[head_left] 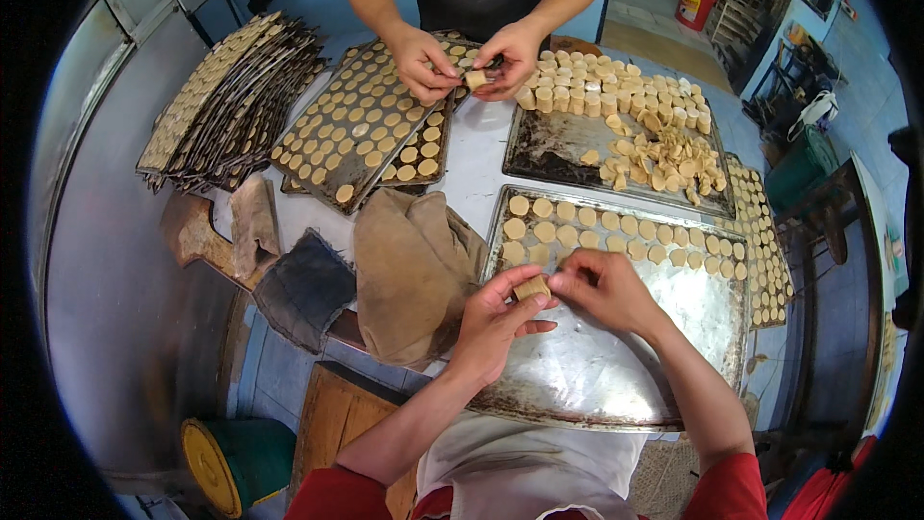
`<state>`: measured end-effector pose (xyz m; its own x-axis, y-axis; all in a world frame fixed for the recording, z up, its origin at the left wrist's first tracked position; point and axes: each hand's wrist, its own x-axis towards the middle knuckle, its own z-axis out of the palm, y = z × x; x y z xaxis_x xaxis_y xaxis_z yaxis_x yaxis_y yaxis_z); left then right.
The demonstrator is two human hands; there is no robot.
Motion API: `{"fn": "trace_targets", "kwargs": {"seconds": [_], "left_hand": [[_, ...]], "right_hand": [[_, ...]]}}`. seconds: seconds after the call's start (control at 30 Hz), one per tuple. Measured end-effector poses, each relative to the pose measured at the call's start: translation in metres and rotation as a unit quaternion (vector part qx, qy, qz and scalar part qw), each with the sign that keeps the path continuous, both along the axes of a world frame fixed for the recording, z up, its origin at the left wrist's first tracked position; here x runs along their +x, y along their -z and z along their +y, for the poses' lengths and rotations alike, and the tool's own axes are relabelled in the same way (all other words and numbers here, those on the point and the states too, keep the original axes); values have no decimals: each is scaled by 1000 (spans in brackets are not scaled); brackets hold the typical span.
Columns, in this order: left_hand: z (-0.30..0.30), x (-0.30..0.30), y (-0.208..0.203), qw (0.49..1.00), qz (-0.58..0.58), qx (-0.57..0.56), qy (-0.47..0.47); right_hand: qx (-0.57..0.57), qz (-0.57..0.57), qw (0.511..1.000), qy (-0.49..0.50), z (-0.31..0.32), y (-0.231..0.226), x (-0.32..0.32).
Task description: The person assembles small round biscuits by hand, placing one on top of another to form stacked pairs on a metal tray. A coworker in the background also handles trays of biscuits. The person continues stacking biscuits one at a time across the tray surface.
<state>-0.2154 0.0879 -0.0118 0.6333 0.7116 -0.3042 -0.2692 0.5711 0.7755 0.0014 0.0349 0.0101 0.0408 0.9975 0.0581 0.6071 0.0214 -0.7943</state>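
My left hand point(496, 323) is closed around a short stack of round, pale dough discs point(531, 288), held on its side between thumb and fingers. Beside the stack, my right hand point(608, 291) has its thumb and fingers pinched together. Whatever the pinch holds, if anything, is hidden. Both hands are above a metal baking tray point(587, 380). Rows of flat dough discs point(628, 224) cover that tray's far part, while bare metal shows in its near part.
Across the table a co-worker's hands point(472, 67) hold a small stack of discs. A darker tray point(553, 154) carries disc stacks and a loose heap. Several disc-covered trays point(356, 125) overlap at left, near a tall tray pile point(231, 101). Brown cloth point(414, 270) lies by my left forearm.
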Motion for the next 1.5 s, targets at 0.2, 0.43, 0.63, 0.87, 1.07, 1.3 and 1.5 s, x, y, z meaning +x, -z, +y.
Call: {"fn": "trace_targets", "kwargs": {"seconds": [0.2, 0.43, 0.63, 0.87, 1.07, 1.3, 1.5], "left_hand": [[-1, 7, 5, 1000, 2, 10, 20], [-7, 17, 1, 999, 15, 9, 35], [-10, 24, 4, 998, 15, 13, 62], [-17, 37, -8, 995, 50, 28, 77], [-19, 51, -6, 992, 49, 27, 112], [-25, 65, -5, 991, 31, 16, 131], [-29, 75, -2, 989, 38, 21, 140]], "right_hand": [[9, 79, 995, 54, -5, 6, 5], [67, -86, 989, 102, -10, 13, 24], [-9, 79, 997, 19, -28, -2, 17], [-26, -135, 983, 117, -41, -1, 50], [-1, 38, 998, 58, -58, -13, 41], [-21, 66, 996, 59, -71, -9, 57], [-8, -56, 989, 136, -80, -4, 81]]}}
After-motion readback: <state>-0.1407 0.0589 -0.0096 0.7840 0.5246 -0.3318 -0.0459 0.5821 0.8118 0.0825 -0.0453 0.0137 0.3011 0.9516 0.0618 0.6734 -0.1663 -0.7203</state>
